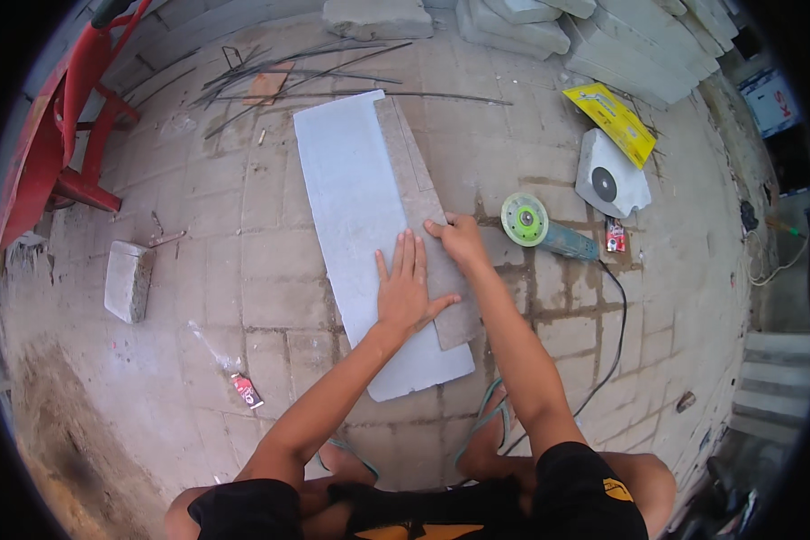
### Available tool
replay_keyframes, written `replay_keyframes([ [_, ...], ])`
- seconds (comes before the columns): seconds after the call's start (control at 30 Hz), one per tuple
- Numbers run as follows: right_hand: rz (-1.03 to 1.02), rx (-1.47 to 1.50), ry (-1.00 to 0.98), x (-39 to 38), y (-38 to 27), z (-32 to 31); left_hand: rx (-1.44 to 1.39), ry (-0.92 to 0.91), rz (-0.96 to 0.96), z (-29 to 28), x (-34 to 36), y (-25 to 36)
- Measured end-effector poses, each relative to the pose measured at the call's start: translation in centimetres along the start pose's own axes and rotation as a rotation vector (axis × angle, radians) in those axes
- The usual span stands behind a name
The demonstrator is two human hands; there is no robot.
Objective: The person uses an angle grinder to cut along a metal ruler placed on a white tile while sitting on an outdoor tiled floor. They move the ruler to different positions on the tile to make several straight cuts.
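A long white slab (346, 189), which looks like a tile, lies on the paving between my feet and the scattered rods. Along its right side is a narrower grey-brown tile piece (409, 153), with thin straight lines near its far end. My left hand (407, 292) presses flat across both, fingers stretched forward and thumb out to the right over the grey-brown piece. At that piece's right edge, my right hand (459, 238) is closed on it, with a fingertip resting on top; the fingers underneath are hidden. An angle grinder (549, 232) with a green disc lies to the right, touched by neither hand.
The grinder's black cord (619, 337) curves back toward my right foot. A pale block (607, 180) carries a dark disc and a yellow packet (612, 121). Metal rods (288, 81) lie beyond the slab. A red wheelbarrow (63, 126) and a small block (128, 281) stand left.
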State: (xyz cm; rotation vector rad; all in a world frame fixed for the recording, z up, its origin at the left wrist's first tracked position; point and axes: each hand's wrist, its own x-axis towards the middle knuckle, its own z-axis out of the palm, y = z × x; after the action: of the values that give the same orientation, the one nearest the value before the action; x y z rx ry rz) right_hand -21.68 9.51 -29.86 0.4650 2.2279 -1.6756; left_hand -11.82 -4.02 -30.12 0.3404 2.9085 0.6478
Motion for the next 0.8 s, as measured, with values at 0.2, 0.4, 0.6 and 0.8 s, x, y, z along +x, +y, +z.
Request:
replay_keyframes([
  [0.2, 0.001, 0.063, -0.019, 0.38, 0.18, 0.22, -0.021, 0.066, 0.032, 0.46, -0.04, -0.46],
  [0.4, 0.014, 0.111, -0.01, 0.88, 0.58, 0.32, 0.002, 0.072, 0.032, 0.33, -0.13, -0.35],
  [0.6, 0.041, 0.139, -0.068, 0.67, 0.81, -0.2, 0.032, 0.069, 0.02, 0.35, 0.01, -0.15],
  [0.8, 0.024, 0.164, -0.046, 0.98, 0.48, -0.16, 0.042, 0.062, 0.008, 0.45, 0.35, -0.12],
])
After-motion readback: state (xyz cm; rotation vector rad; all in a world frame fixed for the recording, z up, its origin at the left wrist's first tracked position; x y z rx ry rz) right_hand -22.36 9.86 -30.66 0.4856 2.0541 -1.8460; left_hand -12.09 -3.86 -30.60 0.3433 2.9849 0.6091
